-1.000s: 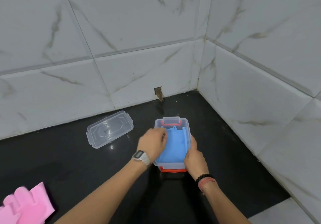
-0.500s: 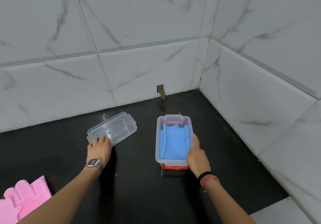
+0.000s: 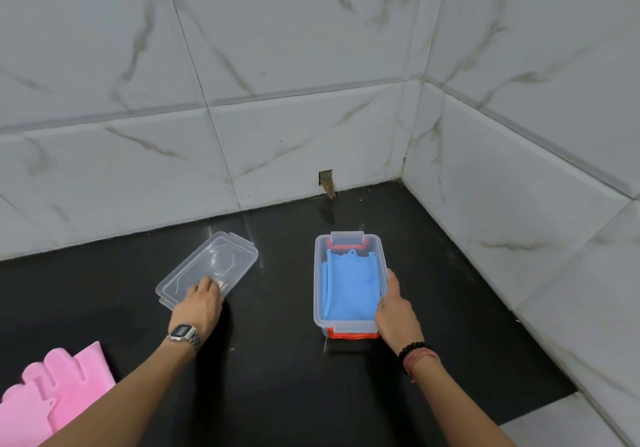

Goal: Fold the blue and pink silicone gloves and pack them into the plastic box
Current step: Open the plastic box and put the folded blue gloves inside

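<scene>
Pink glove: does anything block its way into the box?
Nothing visible does. The pink glove lies near left, the box is open with the blue glove flat inside, and the lid lies off to the left.

black counter (image 3: pixel 284 377), marble wall tiles (image 3: pixel 277 30)

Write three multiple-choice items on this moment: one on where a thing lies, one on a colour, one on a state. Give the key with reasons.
1. Where is the pink glove?
A. inside the plastic box
B. on the black counter at near left
C. on the lid

2. What colour is the glove inside the plastic box?
A. blue
B. pink
C. green

3. What state is the box in?
A. lid clipped on
B. open, lid lying apart
C. tipped on its side

Key: 1 B, the pink glove lies on the counter, outside the box. 2 A, a folded blue glove fills the box. 3 B, the lid lies flat under the left hand; the right hand grips the open box.
</scene>
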